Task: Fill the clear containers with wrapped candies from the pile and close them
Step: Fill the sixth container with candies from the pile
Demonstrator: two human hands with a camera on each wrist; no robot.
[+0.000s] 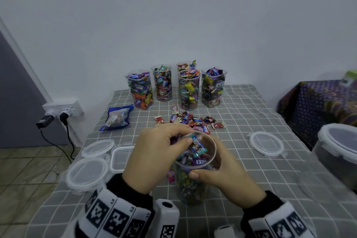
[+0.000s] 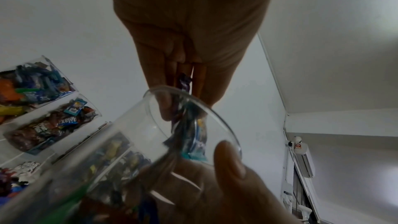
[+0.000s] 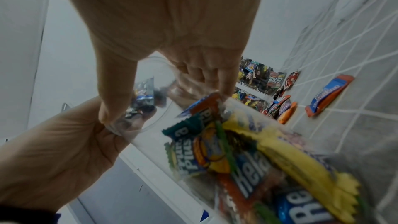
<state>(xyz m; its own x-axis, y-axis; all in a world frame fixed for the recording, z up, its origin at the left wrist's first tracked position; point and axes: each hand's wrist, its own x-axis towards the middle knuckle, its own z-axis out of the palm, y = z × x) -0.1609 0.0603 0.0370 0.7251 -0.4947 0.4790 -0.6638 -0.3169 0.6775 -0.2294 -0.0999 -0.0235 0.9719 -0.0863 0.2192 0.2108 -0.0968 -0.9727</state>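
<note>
While the right hand (image 1: 228, 176) wraps around the side of a clear round container (image 1: 195, 172) near the front of the checked tablecloth (image 1: 270, 179), the left hand (image 1: 154, 152) holds a bunch of wrapped candies (image 1: 197, 147) in its fingertips, right over the open top. This container is already mostly full. Just behind it lies the small candy pile (image 1: 193, 120). Five filled containers (image 1: 188, 91) stand open at the back. Clear lids (image 1: 87, 172) lie on the left, and one more lid (image 1: 266, 143) on the right. A blue candy bag (image 1: 116, 118) lies near the pile.
</note>
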